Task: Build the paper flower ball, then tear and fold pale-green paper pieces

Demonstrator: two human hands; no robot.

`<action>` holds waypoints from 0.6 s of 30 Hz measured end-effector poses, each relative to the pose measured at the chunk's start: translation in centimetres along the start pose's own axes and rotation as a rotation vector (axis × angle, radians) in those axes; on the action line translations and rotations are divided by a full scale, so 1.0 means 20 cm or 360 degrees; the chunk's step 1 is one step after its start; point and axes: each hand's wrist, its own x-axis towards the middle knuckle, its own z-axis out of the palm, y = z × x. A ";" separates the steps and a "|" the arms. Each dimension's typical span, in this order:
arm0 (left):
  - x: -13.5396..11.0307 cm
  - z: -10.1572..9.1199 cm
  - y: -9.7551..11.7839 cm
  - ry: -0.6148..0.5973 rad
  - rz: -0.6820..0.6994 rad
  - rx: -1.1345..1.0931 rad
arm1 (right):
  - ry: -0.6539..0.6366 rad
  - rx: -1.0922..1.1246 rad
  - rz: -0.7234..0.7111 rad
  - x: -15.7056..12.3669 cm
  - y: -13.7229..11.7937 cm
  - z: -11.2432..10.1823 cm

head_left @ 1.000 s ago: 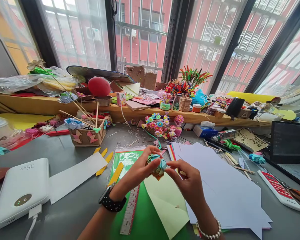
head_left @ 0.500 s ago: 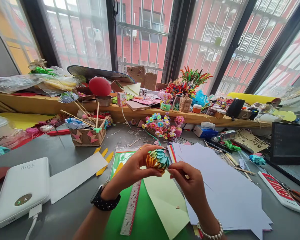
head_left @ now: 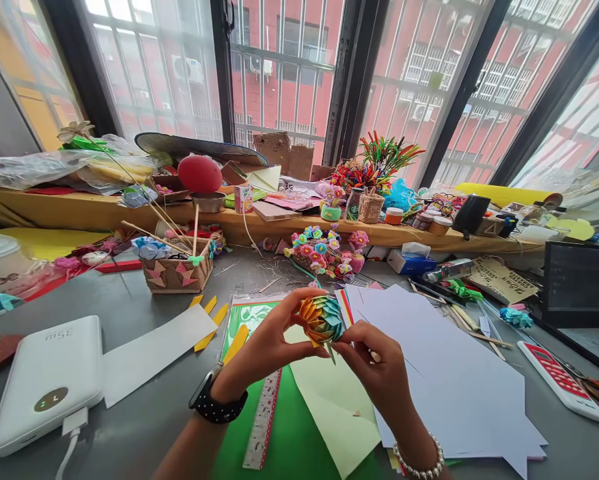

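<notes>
My left hand (head_left: 272,340) is curled round a small folded-paper ball (head_left: 322,319) made of orange, yellow, green and teal scales, held above the desk. My right hand (head_left: 376,370) pinches the ball's lower right side, where a thin green paper point sticks down. A black watch sits on my left wrist and a bead bracelet on my right. Under the hands lie a light green sheet (head_left: 336,407) on a darker green sheet (head_left: 284,440), and a patterned ruler (head_left: 262,421).
A white power bank (head_left: 44,383) with a cable lies at the left beside a white paper strip (head_left: 149,350). Yellow strips (head_left: 212,320), a stack of white sheets (head_left: 439,370), a red calculator (head_left: 562,381), a cardboard box (head_left: 175,272) and paper flowers (head_left: 324,250) surround the hands.
The paper ball has been turned in my fingers: its teal side showed first, now the orange and yellow scales face up. Both hands stayed in about the same place.
</notes>
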 end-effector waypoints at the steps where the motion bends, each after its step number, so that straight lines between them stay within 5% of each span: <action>1: 0.00 0.00 0.00 0.0006 0.0005 0.0013 | 0.0011 -0.0004 0.0002 0.00 0.00 0.00; 18: -0.01 -0.03 0.05 -0.0256 -0.0158 0.0042 | -0.0172 0.0025 0.0120 0.01 0.00 -0.02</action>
